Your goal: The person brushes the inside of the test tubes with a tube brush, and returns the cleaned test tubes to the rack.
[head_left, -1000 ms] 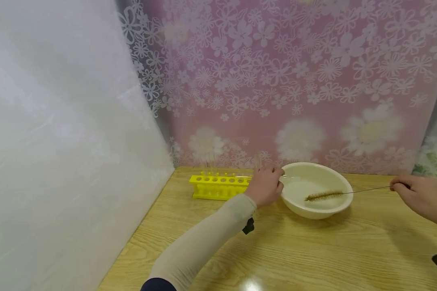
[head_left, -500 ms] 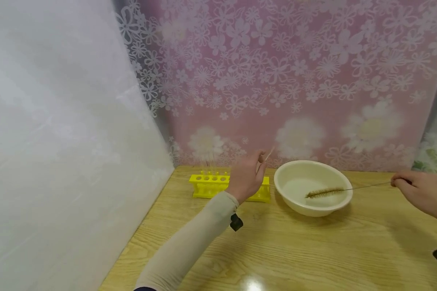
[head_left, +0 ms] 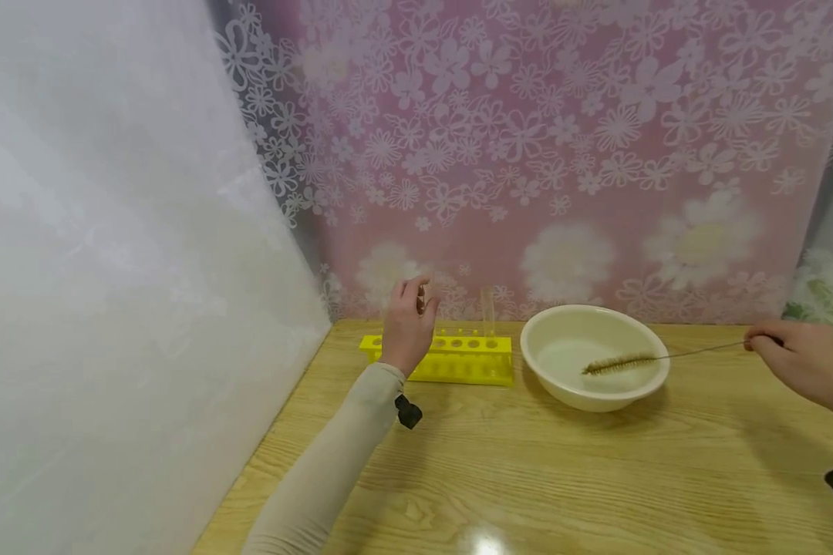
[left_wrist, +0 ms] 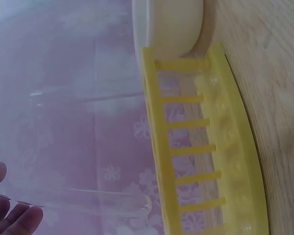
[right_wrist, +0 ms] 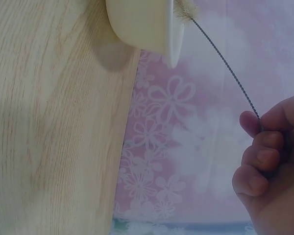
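Note:
My left hand (head_left: 408,327) is raised over the left half of a yellow test tube rack (head_left: 461,371). In the left wrist view its fingertips pinch the mouth end of a clear test tube (left_wrist: 95,199), whose rounded bottom hangs just above the rack's top bar. Another clear test tube (head_left: 488,312) stands in the rack's right end hole. The rack's left part is partly hidden behind my hand. My right hand (head_left: 805,366) grips the twisted wire handle of a test tube brush (head_left: 619,364), its tan bristles over the inside of a cream basin (head_left: 593,402).
The basin stands just right of the rack on a wood-grain table (head_left: 562,478). A pink flowered curtain (head_left: 527,177) hangs close behind both. On the left rises a pale sheet wall (head_left: 125,270).
My left hand has moved left from the basin's rim to above the rack, turning the test tube from level to upright. The right hand and brush have stayed nearly still.

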The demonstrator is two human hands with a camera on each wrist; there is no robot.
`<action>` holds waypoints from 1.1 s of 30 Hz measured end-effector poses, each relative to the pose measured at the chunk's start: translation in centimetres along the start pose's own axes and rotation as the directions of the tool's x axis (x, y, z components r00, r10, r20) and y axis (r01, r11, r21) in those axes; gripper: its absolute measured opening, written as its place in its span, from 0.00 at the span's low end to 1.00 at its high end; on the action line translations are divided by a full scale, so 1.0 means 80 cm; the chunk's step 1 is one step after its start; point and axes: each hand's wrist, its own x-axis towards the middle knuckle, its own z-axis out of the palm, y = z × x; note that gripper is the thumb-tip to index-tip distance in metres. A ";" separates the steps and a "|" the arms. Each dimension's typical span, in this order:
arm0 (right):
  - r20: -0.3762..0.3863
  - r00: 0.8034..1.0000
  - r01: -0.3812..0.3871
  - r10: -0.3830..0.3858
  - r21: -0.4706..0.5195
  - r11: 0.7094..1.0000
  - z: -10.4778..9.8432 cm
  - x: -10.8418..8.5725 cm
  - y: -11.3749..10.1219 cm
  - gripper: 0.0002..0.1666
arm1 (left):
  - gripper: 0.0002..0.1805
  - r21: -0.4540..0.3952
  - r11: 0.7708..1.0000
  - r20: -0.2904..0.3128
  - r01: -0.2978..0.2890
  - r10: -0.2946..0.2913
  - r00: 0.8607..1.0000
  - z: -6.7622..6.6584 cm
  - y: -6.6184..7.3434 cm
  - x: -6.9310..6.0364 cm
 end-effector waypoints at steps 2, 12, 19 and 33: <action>0.007 1.000 -0.006 0.006 0.006 1.000 0.002 0.001 -0.001 0.20 | 0.18 0.005 1.000 0.001 0.011 -0.011 1.000 -0.003 -0.007 -0.001; -0.003 1.000 0.023 -0.023 -0.001 1.000 0.007 -0.003 0.002 0.18 | 0.21 0.070 0.993 0.013 0.093 -0.094 0.995 0.006 -0.027 -0.008; 0.009 1.000 0.028 -0.028 0.008 1.000 0.007 0.001 0.000 0.17 | 0.15 0.246 0.963 0.040 0.112 -0.125 0.991 0.013 -0.031 -0.011; 0.003 0.999 0.046 -0.046 0.005 0.999 0.013 0.001 -0.009 0.19 | 0.16 0.438 0.896 0.107 0.080 -0.140 0.984 0.030 -0.032 -0.013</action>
